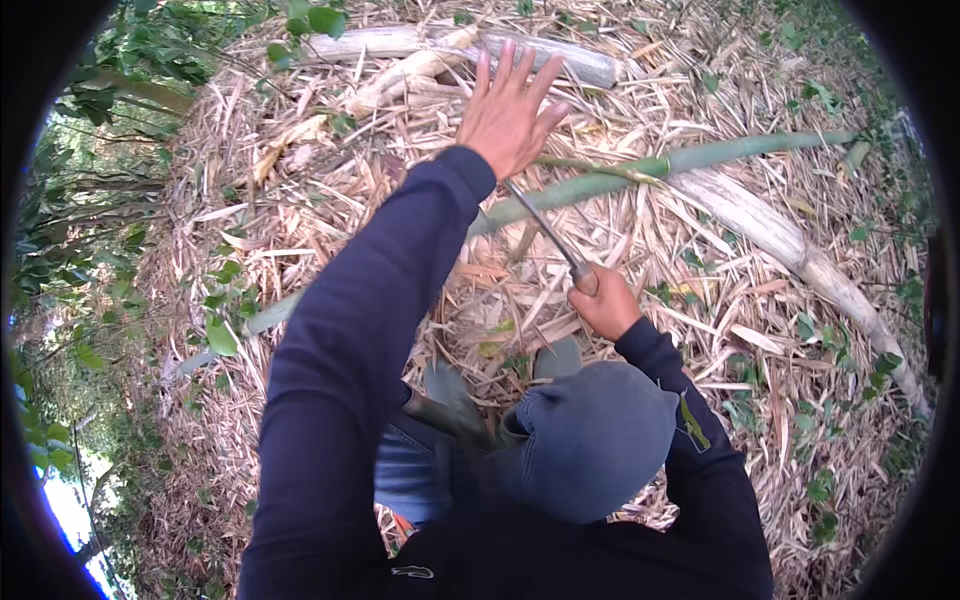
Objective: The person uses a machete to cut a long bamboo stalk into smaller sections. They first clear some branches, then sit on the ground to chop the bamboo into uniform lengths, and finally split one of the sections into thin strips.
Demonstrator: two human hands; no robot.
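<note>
My left hand (508,115) is stretched out over the far side of the litter, its fingers spread and nothing in it. My right hand (605,300) is wrapped round the wooden handle of a long knife (543,225). Its thin dark blade, seen nearly edge-on, points up and left toward my left wrist. Below the blade tip lies a green bamboo pole (580,190), slanting across the ground from lower left to upper right. A thin side branch (600,170) runs along it near a node. My left forearm hides part of the pole.
Dry bamboo leaves and husks cover the ground. A pale dead bamboo stem (760,225) curves away on the right, and a grey log (560,60) lies at the far side. My bent knee (600,440) and boots (452,395) are close below. Green foliage (110,90) borders the left.
</note>
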